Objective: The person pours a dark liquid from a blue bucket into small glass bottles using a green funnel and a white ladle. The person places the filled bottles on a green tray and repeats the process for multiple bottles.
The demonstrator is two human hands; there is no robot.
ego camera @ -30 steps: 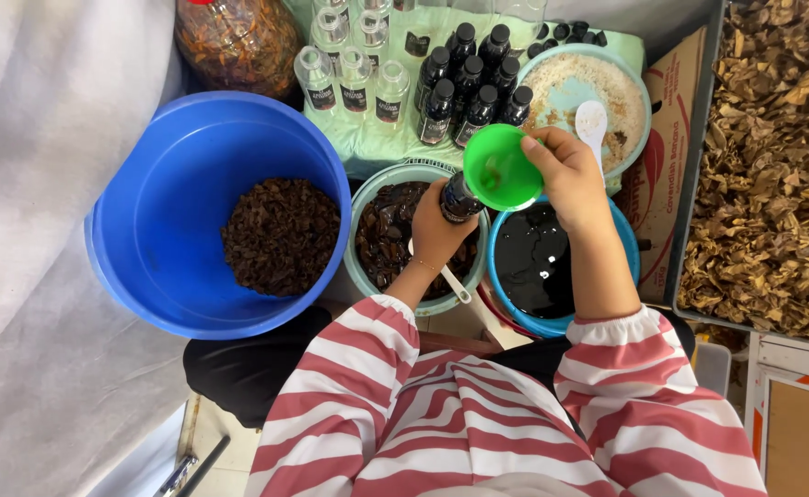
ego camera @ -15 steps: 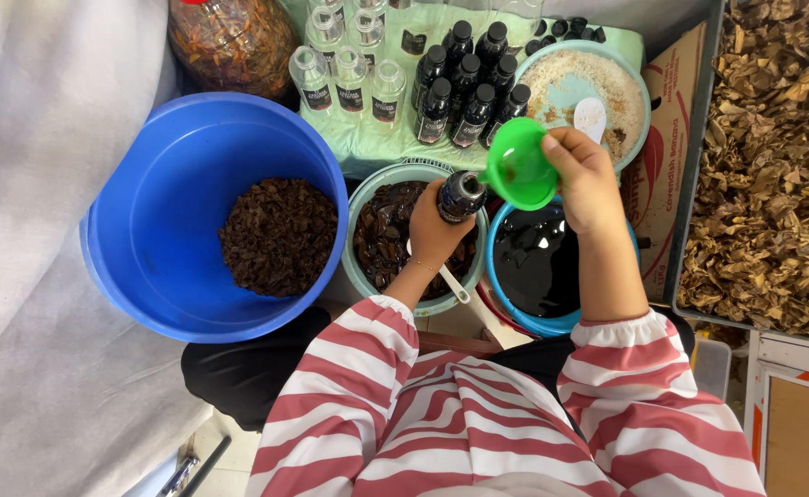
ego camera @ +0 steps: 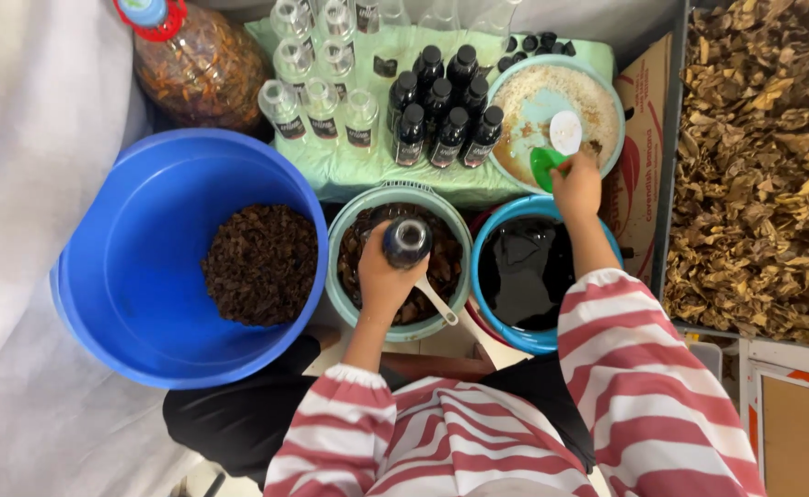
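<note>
Below, the left hand [ego camera: 384,276] is wrapped around a small dark bottle [ego camera: 407,241], holding it upright over the teal bowl [ego camera: 340,276] of brown bits, where a white spoon [ego camera: 436,300] lies. The right hand [ego camera: 577,184] reaches to the light bowl [ego camera: 607,101] and pinches a green funnel [ego camera: 545,166] at its rim, just beside a white scoop [ego camera: 565,132]. Between the arms sits a blue bowl [ego camera: 487,313] of dark liquid. Capped bottles [ego camera: 446,110] stand on the green cloth [ego camera: 349,170]. A big blue basin [ego camera: 128,267] holds dark clumps.
</note>
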